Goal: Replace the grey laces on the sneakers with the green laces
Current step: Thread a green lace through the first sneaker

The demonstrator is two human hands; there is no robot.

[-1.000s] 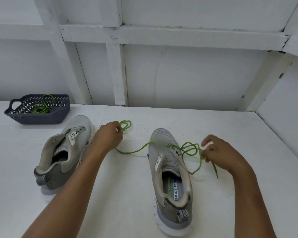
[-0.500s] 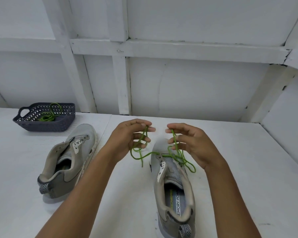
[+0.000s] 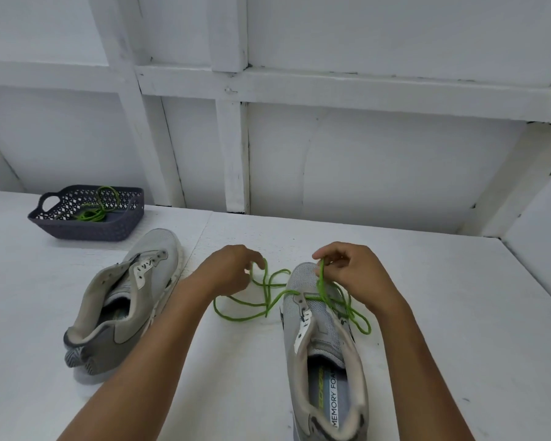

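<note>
Since half a second ago both hands have come down toward the toe of the shoe, and the slack on the left has dropped into a loop on the table.

From the head view, I see my left hand (image 3: 233,272) with its fingers curled, a strand of the green lace (image 3: 321,283) at their blurred tips. My right hand (image 3: 353,272) pinches the other strand between thumb and forefinger, just above the toe of the right sneaker (image 3: 328,326). The lace passes through that shoe's front eyelets. Its heel is cut off by the bottom edge of the view.

The left sneaker (image 3: 131,300) lies tilted beside my left forearm, unlaced. Beyond it, near the back wall (image 3: 379,173), sits a dark basket (image 3: 93,232) holding a second green lace (image 3: 91,214).

A broad stretch of white table (image 3: 458,313) lies between the right sneaker and the side wall.
</note>
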